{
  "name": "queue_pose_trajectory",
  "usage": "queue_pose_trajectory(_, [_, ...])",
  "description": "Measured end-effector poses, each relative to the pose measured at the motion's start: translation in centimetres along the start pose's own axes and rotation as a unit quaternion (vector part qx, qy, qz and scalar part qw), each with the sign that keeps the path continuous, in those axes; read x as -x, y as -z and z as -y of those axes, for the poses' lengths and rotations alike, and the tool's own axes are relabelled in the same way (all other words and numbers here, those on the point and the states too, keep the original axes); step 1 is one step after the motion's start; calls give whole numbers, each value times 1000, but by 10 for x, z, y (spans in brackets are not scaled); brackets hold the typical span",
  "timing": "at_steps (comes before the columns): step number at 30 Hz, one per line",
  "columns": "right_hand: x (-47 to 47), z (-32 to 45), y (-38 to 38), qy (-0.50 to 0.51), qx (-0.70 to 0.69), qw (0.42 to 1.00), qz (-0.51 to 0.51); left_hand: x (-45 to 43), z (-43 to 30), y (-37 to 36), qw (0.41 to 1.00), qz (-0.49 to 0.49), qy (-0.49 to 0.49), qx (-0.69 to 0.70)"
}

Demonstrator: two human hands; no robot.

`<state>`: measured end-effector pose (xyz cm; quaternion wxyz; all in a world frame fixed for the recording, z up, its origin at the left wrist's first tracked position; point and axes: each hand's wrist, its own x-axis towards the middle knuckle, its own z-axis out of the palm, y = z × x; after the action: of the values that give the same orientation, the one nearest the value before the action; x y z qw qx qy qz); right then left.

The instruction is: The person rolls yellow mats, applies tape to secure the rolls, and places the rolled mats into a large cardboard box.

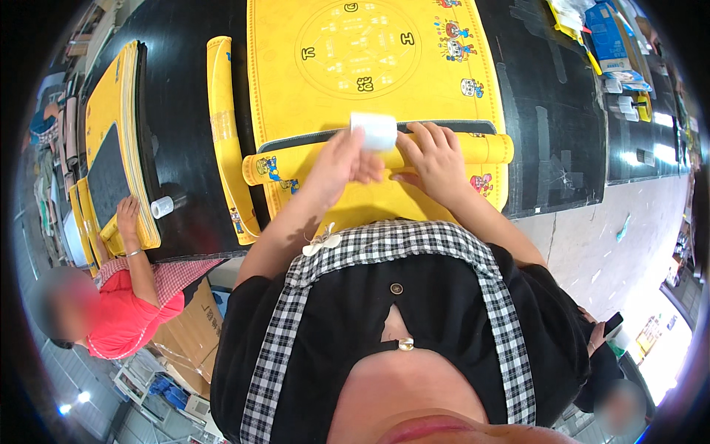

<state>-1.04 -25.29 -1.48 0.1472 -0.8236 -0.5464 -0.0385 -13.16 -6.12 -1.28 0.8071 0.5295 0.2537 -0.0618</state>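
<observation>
My left hand [346, 158] holds a roll of clear tape [373, 131] above a rolled yellow printed mat [310, 158]. The hand is slightly blurred. My right hand [435, 158] presses on that rolled mat just right of the tape roll, its fingers over the top. The rolled mat lies crosswise on a stack of flat yellow printed mats [272, 66], whose top one bears cartoon figures and a circle. A dark strip with a stitched edge [482, 126] shows just behind the roll. Another rolled mat [223, 125], with tape round its middle, lies left of the stack.
On the black table [177, 111], a co-worker's hand [128, 213] rests at another mat stack [119, 72], near a second tape roll [162, 207]. A blue box [605, 36] and more tape rolls [627, 105] stand right. Another person [604, 361] is at lower right.
</observation>
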Motion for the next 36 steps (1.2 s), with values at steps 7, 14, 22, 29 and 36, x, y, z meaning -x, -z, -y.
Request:
queue_pose_trajectory(7, [-95,-68,3,9,-60,997,45,13,57,-5,993,-30,110,9])
queue_pose_trajectory(14, [-141,-79,35,-24,0,997,-74,-57,-15,13,995,-32,75,-58])
queue_pose_trajectory(22, [-212,-132,-4,6,69,994,-79,-145,-95,26,995,-50,33,-83])
queue_pose_trajectory(29, [-196,-82,16,-68,37,987,140,-107,-52,52,998,-63,6,-29])
queue_pose_trajectory(36, [-27,9,5,-93,-46,988,110,33,72,40,997,28,64,-42])
